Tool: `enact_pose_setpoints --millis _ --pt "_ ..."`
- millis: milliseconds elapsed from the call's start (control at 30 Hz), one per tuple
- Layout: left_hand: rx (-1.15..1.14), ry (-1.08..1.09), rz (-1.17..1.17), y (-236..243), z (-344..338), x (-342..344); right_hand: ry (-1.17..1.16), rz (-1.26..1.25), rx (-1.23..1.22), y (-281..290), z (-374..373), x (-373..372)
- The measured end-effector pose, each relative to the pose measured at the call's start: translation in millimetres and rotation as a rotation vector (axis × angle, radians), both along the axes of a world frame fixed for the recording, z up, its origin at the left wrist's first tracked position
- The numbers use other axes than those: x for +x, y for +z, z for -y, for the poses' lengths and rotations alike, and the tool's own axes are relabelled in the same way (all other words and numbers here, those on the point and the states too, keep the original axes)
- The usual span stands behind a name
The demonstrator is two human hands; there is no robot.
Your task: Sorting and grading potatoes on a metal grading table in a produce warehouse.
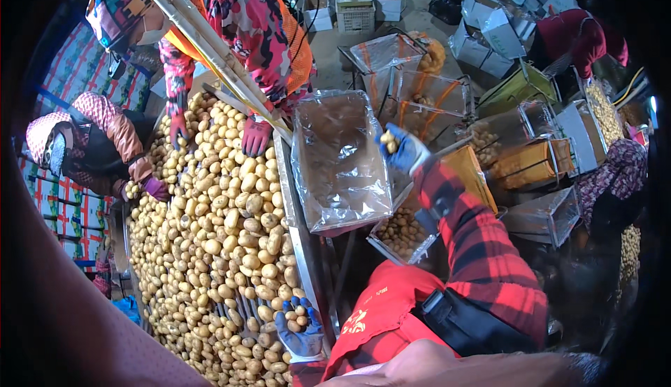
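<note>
My left hand (300,334), in a blue and grey work glove, curls round several small potatoes (298,316) at the right edge of a large heap of potatoes (217,205). My right hand (404,151), gloved the same way, is stretched out to the right with a potato (388,140) in its fingers. Close to its left stands a box lined with clear plastic (341,163), with nothing visible on its bottom. Below the right forearm, a plastic-lined container (402,233) holds small potatoes.
A metal rail (297,240) borders the potato heap. Two co-workers' hands in red gloves (256,135) and purple gloves (155,188) touch the far and left parts of the heap. A slanted pole (210,45) crosses the upper left. Framed bags and crates (531,163) crowd the right.
</note>
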State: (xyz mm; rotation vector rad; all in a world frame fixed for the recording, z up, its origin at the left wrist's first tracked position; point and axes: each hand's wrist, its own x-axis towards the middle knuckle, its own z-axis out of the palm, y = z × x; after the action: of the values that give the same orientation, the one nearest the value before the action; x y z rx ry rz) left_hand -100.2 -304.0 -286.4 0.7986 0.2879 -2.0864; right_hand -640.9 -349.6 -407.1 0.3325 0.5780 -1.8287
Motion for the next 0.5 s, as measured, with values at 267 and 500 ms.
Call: enact_pose_setpoints --millis 267,500 --pt "0.032 0.05 0.036 -5 13 -27 -0.19 -0.611 0.581 72 124 -124" --pt "-0.317 0.091 0.18 6 91 -123 0.587 -0.105 -0.334 63 48 205"
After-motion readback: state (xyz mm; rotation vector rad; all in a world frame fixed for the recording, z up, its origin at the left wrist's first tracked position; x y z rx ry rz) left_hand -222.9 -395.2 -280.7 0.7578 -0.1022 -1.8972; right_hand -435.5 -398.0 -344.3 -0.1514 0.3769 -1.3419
